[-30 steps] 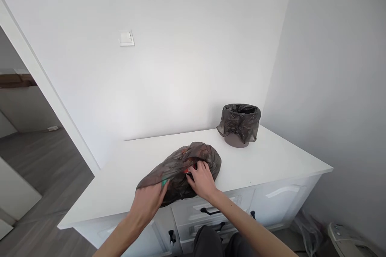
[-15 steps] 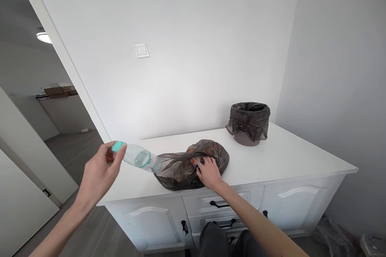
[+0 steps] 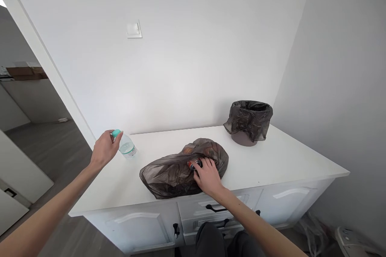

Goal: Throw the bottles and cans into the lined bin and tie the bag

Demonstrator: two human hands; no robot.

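Note:
My left hand [image 3: 105, 147] is closed around the neck of a clear plastic bottle [image 3: 127, 146] with a turquoise cap. The bottle tilts slightly, its base low over or on the left end of the white countertop; I cannot tell if it touches. A dark translucent plastic bag [image 3: 169, 174] lies on the counter with things showing faintly through it. My right hand [image 3: 208, 174] rests at the bag's right part, fingers closed around a red and silver can [image 3: 195, 164]. The can's end shows; the rest is hidden by hand and bag.
A brown bin [image 3: 245, 138] lined with a dark bag stands at the back right of the white cabinet top [image 3: 289, 160]. Black handles [image 3: 176, 229] line the cabinet front. A light switch [image 3: 134, 30] is on the wall, and a doorway lies to the left.
The bottle has moved left, out of the bag's left end, and from nearly lying flat to more upright. My right hand stays on the can. The view has shifted slightly.

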